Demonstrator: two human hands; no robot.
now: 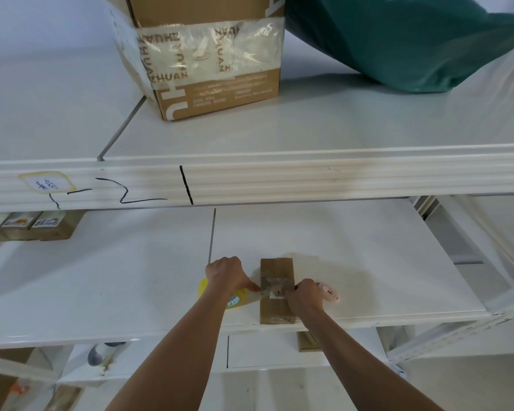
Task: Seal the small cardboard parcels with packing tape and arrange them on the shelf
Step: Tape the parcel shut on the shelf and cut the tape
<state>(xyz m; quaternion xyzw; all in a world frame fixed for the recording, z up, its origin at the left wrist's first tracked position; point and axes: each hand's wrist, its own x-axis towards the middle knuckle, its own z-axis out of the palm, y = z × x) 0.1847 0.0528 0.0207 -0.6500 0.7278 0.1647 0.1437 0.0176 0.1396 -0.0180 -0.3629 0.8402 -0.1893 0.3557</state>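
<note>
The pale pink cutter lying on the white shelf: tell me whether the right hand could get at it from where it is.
Probably yes. The pale pink cutter lies just beyond the right hand, with nothing between them, though that hand is busy pinching tape on the small brown cardboard parcel and would have to let go first.

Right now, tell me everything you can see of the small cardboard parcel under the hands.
The small cardboard parcel is a brown, oblong box lying flat near the front edge of the white shelf, long side running away from the person. Clear packing tape crosses its top around the middle. The left hand presses a finger against its left side by the tape; the right hand rests on its right edge, holding a pinkish tool.
</note>
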